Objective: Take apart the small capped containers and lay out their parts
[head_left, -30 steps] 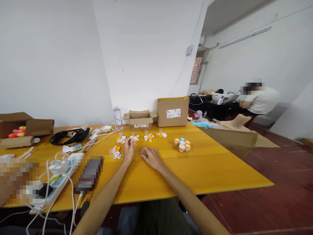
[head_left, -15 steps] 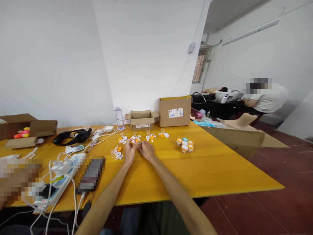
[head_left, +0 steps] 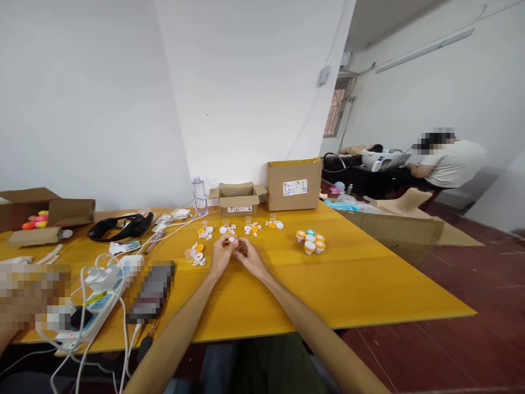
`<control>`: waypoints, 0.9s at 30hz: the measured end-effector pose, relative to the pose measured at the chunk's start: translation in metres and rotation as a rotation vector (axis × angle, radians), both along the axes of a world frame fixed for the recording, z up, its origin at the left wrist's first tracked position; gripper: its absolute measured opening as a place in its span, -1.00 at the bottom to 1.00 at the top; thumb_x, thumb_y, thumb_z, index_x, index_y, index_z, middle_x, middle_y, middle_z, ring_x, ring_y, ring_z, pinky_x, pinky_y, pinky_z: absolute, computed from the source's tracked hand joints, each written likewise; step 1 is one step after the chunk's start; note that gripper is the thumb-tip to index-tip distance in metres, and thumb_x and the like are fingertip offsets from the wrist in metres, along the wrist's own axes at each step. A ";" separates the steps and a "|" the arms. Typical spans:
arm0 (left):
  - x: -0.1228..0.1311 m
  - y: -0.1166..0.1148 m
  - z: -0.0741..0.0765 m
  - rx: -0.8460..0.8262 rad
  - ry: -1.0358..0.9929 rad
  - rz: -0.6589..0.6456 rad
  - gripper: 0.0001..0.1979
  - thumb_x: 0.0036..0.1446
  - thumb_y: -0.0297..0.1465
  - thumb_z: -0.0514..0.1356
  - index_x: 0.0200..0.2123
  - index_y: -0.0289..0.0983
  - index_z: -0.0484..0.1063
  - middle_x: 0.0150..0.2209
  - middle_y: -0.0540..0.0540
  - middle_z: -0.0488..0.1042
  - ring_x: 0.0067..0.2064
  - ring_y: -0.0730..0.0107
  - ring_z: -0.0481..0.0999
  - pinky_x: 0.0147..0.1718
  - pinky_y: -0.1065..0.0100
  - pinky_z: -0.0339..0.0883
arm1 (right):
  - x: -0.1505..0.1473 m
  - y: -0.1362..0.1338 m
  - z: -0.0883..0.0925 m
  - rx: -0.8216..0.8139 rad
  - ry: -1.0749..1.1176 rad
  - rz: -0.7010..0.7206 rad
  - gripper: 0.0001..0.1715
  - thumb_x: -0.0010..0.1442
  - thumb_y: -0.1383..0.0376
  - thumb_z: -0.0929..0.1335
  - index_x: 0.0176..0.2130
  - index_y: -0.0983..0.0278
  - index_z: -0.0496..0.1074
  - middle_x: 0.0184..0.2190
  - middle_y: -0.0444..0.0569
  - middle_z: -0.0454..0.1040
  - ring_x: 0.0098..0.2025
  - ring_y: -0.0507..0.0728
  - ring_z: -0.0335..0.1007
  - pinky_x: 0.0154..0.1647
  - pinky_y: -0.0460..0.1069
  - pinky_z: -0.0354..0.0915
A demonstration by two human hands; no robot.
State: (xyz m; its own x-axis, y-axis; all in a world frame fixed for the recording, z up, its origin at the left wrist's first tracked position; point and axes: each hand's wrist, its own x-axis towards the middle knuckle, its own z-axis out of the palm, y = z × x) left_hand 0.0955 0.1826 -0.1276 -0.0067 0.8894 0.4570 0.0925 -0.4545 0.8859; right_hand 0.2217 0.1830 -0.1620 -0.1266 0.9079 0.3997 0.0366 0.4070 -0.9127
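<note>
My left hand (head_left: 221, 256) is closed around a small white plastic part (head_left: 232, 239), its thumb and fingers pinching it. Close beside it, my right hand (head_left: 249, 257) has its fingertips bent together at the same part; the fingers cover most of it. Beyond the hands lie small piles of loose parts: white gears (head_left: 223, 230), orange discs (head_left: 272, 225) and clear plastic cups (head_left: 248, 220). Another such pile, with an orange disc (head_left: 199, 248) and a clear cup (head_left: 188, 255), is left of my left hand. To the right stands a cluster of capped orange, white and teal pieces (head_left: 310, 238).
A small open carton (head_left: 239, 203), a larger box (head_left: 293, 186) and a water bottle (head_left: 199, 196) line the wall. On the left are a power strip (head_left: 98, 306) with tangled cables, a phone (head_left: 152, 290) and a black strap (head_left: 120, 226). A person (head_left: 447, 161) sits far right.
Both hands have shifted slightly and turned, raising the white part between the fingertips. The right hand's fingers have drawn up from a flatter, downward pose. Orange and white pieces near the left fingers are no longer visible there.
</note>
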 end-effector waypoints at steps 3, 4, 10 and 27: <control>0.003 -0.004 0.003 0.043 0.074 -0.019 -0.79 -0.02 -0.21 0.33 -0.42 -0.23 0.55 -0.25 -0.11 0.54 -0.16 0.25 0.49 -0.15 0.28 0.35 | 0.002 -0.007 -0.002 -0.025 0.136 0.089 -0.56 0.01 0.26 0.43 -0.07 0.17 0.37 -0.18 -0.07 0.54 -0.19 0.13 0.48 -0.17 0.03 0.39; 0.004 -0.005 0.004 0.051 0.098 -0.025 -0.79 -0.02 -0.20 0.34 -0.43 -0.23 0.55 -0.26 -0.10 0.52 -0.17 0.25 0.48 -0.16 0.29 0.34 | 0.002 -0.008 -0.002 -0.038 0.176 0.090 -0.57 0.00 0.24 0.44 -0.09 0.17 0.37 -0.17 -0.06 0.54 -0.17 0.13 0.48 -0.16 0.03 0.39; 0.005 -0.007 0.006 0.042 0.153 -0.088 -0.77 0.01 -0.17 0.31 -0.43 -0.21 0.56 -0.36 -0.06 0.44 -0.27 0.30 0.40 -0.22 0.32 0.30 | 0.006 -0.008 0.000 -0.077 0.271 0.049 -0.68 0.00 0.17 0.44 -0.21 0.17 0.38 -0.24 -0.08 0.55 -0.28 0.11 0.46 -0.24 0.01 0.40; 0.002 -0.004 0.001 -0.096 0.061 -0.149 -0.73 0.03 -0.16 0.26 -0.47 -0.26 0.46 -0.51 0.03 0.40 -0.44 0.40 0.34 -0.40 0.39 0.28 | 0.007 -0.013 0.006 -0.035 0.205 -0.007 -0.56 0.02 0.07 0.43 -0.10 0.16 0.46 -0.21 -0.08 0.55 -0.26 0.13 0.47 -0.20 0.02 0.40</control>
State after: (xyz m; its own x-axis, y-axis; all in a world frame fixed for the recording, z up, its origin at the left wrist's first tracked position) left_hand 0.0972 0.1784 -0.1265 0.1538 0.9182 0.3650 0.0857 -0.3804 0.9208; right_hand 0.2287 0.1695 -0.1560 -0.0396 0.9222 0.3848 -0.1484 0.3754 -0.9149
